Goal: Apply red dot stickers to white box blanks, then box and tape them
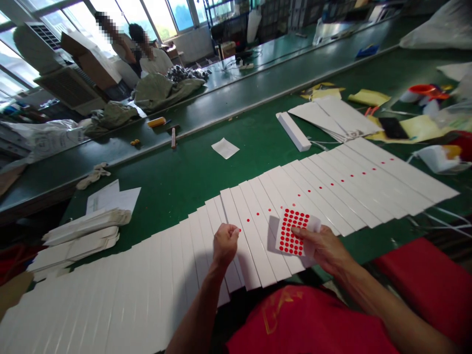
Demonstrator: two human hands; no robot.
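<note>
A long overlapping row of white flat boxes (302, 191) lies across the green table (184, 172). Those to the right each carry a small red dot. My left hand (224, 242) is closed in a pinch and presses down on a white box, with a red dot sticker at its fingertips. My right hand (324, 248) holds a white sheet of red dot stickers (293, 232) just above the row. The boxes left of my left hand show no dots.
A stack of folded white boxes (79, 233) and loose papers (112, 196) lie at the left. A white bar (294, 131), more white sheets (335, 115), yellow sheets and a black phone (393, 128) sit far right. Two people work at the far bench.
</note>
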